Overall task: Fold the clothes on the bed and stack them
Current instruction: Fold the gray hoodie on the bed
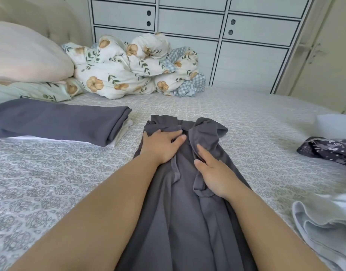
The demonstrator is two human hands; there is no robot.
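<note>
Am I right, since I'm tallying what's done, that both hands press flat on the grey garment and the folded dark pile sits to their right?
Not quite. The head view shows the folded dark pile to the left of the hands. The rest holds: the left hand and the right hand press flat on the grey garment.

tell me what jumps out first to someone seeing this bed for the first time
Two bare forearms reach up the middle, the left hand and right hand lying flat on a long dark grey garment spread on the patterned bedsheet. To the left sits a folded grey stack. Behind, a crumpled floral duvet is heaped against the white drawers.
</note>
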